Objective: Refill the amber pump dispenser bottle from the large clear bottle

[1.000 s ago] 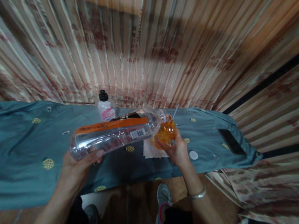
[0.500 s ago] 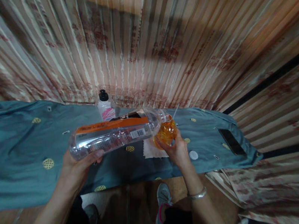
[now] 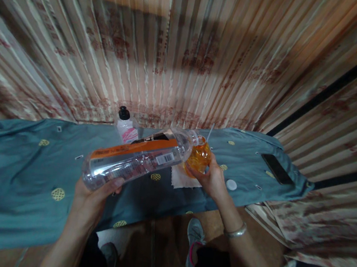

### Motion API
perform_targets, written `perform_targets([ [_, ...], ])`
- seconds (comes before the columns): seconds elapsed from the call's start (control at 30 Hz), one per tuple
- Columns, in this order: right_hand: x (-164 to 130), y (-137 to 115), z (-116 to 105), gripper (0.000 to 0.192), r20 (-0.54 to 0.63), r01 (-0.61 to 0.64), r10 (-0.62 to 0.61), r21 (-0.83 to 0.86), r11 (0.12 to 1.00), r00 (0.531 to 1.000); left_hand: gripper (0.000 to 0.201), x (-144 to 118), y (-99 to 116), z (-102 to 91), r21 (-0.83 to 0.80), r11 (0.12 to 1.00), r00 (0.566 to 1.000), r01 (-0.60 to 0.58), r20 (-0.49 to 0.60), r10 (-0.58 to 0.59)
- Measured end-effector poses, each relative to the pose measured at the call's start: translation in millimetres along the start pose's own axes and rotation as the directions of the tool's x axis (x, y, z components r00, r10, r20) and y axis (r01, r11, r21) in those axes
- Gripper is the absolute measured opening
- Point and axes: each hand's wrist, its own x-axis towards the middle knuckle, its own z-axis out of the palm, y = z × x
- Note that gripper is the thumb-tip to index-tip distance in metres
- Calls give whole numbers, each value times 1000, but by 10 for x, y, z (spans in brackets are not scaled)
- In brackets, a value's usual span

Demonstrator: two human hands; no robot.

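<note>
My left hand (image 3: 94, 197) grips the base of a large clear plastic bottle (image 3: 136, 160) with an orange label. The bottle lies tilted almost flat, its open mouth at the rim of a small orange glass vessel (image 3: 198, 157). My right hand (image 3: 213, 179) holds that vessel from below and from the right, just above a table covered in a blue-green cloth (image 3: 25, 159). A thin straw or stick (image 3: 209, 133) stands out of the vessel. Under the vessel lies a white napkin (image 3: 180, 179).
A small white bottle with a black cap (image 3: 125, 127) stands at the back of the table by the striped curtain (image 3: 185, 49). A white bottle cap (image 3: 231, 184) and a dark phone (image 3: 276, 168) lie on the cloth to the right. My shoes (image 3: 193, 239) show below.
</note>
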Motion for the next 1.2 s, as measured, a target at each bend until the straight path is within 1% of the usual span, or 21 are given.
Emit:
perform_targets([
  [0.2,2,3,-4,74,6,-18,18,-7,1000,1000,74,-3,30,20,-4,1000,1000,10,-28,-11],
  [0.37,-1,-13,-11,74,9,-25,25,-7,1000,1000,70,-5,17,10,7,1000,1000,5,-29,-5],
  [0.5,-6,-38,-23,74,13,-39,40,-18,999,999,65,4,4,6,16,1000,1000,-10,-1,10],
  [0.6,-7,-51,-29,73,12,-41,41,-19,999,999,67,6,1,-1,9,1000,1000,-28,11,28],
  [0.7,-5,-47,-23,72,6,-36,36,-12,999,999,70,4,2,-7,8,1000,1000,-19,-3,19],
  [0.83,-3,-28,-4,74,-3,-52,52,-14,999,999,72,2,6,-3,3,1000,1000,-20,9,20],
  [1.0,-3,-16,-5,76,5,-30,30,8,1000,1000,70,3,2,-4,21,999,999,-30,34,29],
  [1.2,-2,-16,-12,74,1,-31,31,-13,999,1000,67,9,-14,-11,7,999,998,-44,37,43],
])
